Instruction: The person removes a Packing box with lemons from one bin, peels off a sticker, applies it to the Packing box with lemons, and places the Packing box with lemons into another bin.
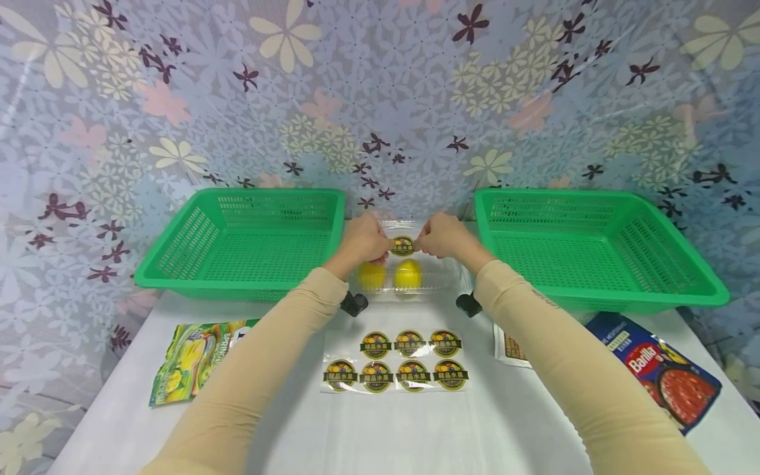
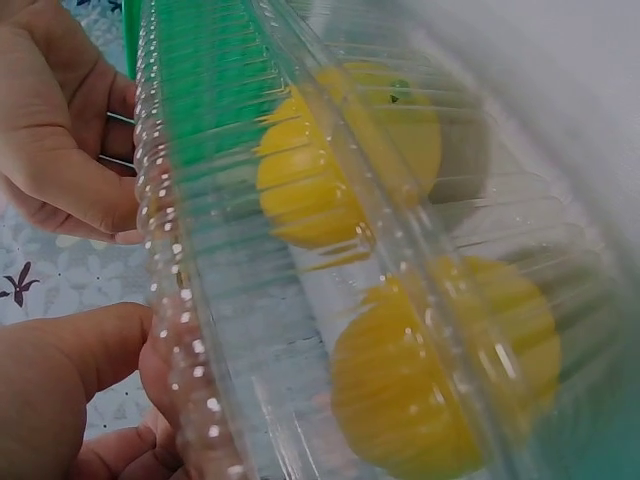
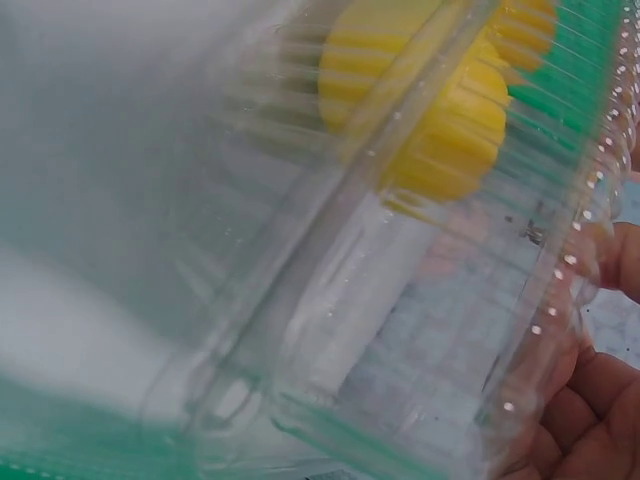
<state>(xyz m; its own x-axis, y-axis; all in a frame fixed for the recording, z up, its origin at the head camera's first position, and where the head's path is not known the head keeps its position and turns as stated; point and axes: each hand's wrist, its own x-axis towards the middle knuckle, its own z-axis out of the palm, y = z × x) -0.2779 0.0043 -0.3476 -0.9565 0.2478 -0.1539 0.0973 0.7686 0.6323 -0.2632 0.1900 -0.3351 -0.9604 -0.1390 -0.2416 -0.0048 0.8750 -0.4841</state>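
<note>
Two hands meet over one clear plastic container at the centre of the head view, the left hand (image 1: 367, 239) and the right hand (image 1: 444, 235) each with thumb and fingers curled close together, pinching opposite ends of a single round label (image 1: 402, 247) above the lid of the clear container (image 1: 438, 280). Inside the container, two yellow fruits (image 1: 408, 274) sit side by side; both wrist views also show the pair through the ribbed plastic, with fingers bent at its beaded edge. Below, at lower centre, one backing sheet (image 1: 341, 346) carries seven matching labels (image 1: 413, 375), three in the upper row and four in the lower. Two green baskets flank the scene, the left basket (image 1: 273, 254) at middle left and the right basket (image 1: 564, 257) at middle right. Three packets lie on the white table (image 1: 380, 435): a green-and-yellow packet (image 1: 192, 359) at lower left, a blue Barilla pouch (image 1: 659, 369) at lower right, and a pale-edged packet (image 1: 513, 349) mostly hidden by the right of two beige sleeves (image 1: 540, 330). Two small black objects, one by each wrist, flank the container's near side. One floral covering (image 1: 380, 86) fills the upper frame.
</note>
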